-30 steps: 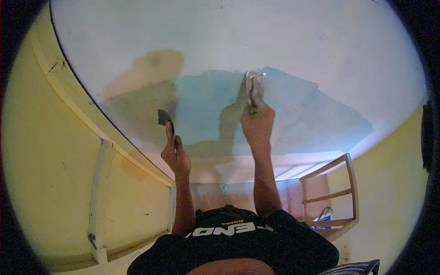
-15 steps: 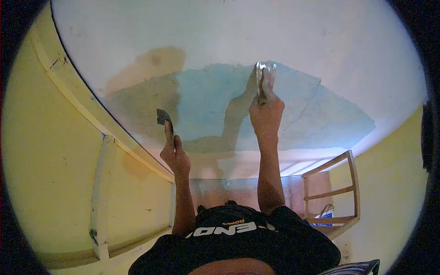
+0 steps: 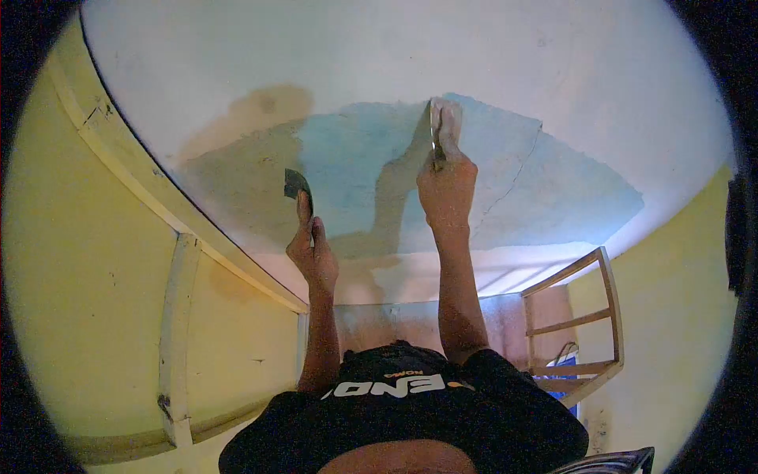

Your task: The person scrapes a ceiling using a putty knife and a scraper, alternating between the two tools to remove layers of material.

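Observation:
My left hand (image 3: 313, 257) is closed around a dark, flat scraper (image 3: 298, 185), its fingers stretched along the blade. The scraper is in front of the left part of a blue-green patch (image 3: 339, 174) on a pale surface. To the right, my right hand (image 3: 448, 186) grips a wide, light metal putty knife (image 3: 446, 118), with fingers pressed on its blade. This blade lies at the patch's upper edge, seemingly against the surface. A crack (image 3: 517, 178) runs through the patch to the right of my right hand. The tools' handles are mostly hidden by my hands.
Yellow walls (image 3: 103, 276) stand on both sides, with pale wooden battens (image 3: 175, 332) on the left. A wooden frame with crossbars (image 3: 612, 316) is at the lower right, near a blue object (image 3: 564, 375). Shadows of my arms fall across the patch.
My left hand and the dark scraper have moved up and right. My right hand has shifted slightly left and up, and its blade no longer shines as brightly.

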The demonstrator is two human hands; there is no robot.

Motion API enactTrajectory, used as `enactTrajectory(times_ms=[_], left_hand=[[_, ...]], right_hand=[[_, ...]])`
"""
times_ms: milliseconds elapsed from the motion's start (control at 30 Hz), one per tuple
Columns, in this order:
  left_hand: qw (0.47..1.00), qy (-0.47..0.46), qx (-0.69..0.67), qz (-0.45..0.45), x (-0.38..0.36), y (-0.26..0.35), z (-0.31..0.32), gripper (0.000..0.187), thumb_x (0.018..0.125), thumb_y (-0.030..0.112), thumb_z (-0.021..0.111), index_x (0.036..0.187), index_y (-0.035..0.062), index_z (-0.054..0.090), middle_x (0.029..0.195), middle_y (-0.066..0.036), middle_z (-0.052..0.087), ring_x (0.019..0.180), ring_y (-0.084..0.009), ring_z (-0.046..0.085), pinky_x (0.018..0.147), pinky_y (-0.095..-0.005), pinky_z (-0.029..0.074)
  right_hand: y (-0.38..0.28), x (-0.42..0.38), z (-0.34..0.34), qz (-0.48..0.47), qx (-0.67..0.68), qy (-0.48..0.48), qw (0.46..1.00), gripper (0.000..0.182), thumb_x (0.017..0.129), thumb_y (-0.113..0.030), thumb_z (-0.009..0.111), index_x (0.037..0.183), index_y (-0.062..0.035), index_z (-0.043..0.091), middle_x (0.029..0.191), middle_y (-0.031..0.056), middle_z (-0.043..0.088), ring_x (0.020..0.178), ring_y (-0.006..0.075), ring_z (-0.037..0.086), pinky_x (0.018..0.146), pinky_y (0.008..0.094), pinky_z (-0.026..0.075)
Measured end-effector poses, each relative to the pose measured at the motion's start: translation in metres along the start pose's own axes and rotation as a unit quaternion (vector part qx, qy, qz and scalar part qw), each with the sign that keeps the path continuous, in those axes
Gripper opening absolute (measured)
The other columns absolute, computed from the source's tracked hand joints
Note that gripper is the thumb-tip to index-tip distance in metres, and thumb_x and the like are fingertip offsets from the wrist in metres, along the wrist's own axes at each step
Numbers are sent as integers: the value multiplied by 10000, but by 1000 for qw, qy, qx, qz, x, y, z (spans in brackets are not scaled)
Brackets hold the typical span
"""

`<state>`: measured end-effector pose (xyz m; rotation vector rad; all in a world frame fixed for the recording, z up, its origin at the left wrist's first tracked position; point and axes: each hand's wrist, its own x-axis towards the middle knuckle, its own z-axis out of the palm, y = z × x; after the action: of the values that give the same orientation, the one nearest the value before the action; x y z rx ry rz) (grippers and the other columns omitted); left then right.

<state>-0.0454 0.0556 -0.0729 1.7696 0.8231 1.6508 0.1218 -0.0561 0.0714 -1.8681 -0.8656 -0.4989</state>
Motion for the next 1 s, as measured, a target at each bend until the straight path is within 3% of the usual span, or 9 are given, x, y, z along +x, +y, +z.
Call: enactTrajectory(times_ms=[200,267,300,367,400,500,600,700,1000], left_hand=[[998,-35,-27,-33,-8,-1,7,461,1008,82,585,1465,133,554,690,43,360,626,-93,296,549,-292,281],[994,-50,-61,-70,-9,6,10,448,1017,74,561,1464,99,544,965,-24,404,891,-154,342,747,-316,302],[991,-65,-61,-103,-7,16,9,438,1022,56,542,1460,59,535,1237,-96,458,1158,-217,399,947,-344,333],[987,-82,-56,-130,-6,25,3,428,1028,41,521,1455,17,526,1507,-165,513,1425,-281,457,1145,-371,365],[988,-80,-56,-123,-6,27,2,426,1029,45,519,1454,15,526,1507,-163,515,1424,-281,457,1144,-370,365],[986,-88,-56,-126,-7,24,7,431,1026,40,516,1457,32,531,1510,-161,512,1424,-277,459,1144,-368,364],[987,-101,-50,-113,-8,23,8,444,1017,20,513,1458,54,537,1510,-161,514,1417,-268,469,1137,-365,373],[988,-111,-35,-99,-11,23,6,457,1006,-1,517,1457,65,542,1508,-153,519,1409,-259,480,1129,-360,386],[988,-115,-27,-98,-14,18,1,507,972,-64,532,1452,99,555,1501,-129,533,1384,-235,513,1104,-347,423]], right_hand=[[-3,-3,-2,-9,5,-7,1000,650,848,43,607,1483,-47,501,702,254,630,578,301,628,609,381,515],[-5,5,5,-2,31,-17,999,750,818,-18,650,1530,-109,430,723,245,658,634,389,655,621,456,530],[-5,7,8,3,44,-24,999,805,803,-49,671,1553,-141,394,733,241,672,662,433,668,628,493,537],[6,-3,15,-11,25,-21,999,812,796,-34,669,1553,-145,396,733,251,669,666,442,665,625,491,538],[4,-4,14,-21,15,-19,999,816,792,-26,668,1553,-147,397,733,256,668,668,446,664,623,490,538],[-9,-4,7,-4,49,-16,999,649,848,36,620,1479,-63,508,720,259,638,599,328,637,618,389,514],[-10,0,6,18,42,-41,998,654,844,35,624,1479,-69,508,745,271,648,606,327,639,624,378,517],[3,-6,16,-46,94,-15,994,666,832,43,627,1476,-88,519,736,263,645,589,295,611,626,368,516],[-2,-2,14,-10,87,-58,994,700,829,45,634,1497,-125,508,740,270,646,601,227,597,634,352,515]])
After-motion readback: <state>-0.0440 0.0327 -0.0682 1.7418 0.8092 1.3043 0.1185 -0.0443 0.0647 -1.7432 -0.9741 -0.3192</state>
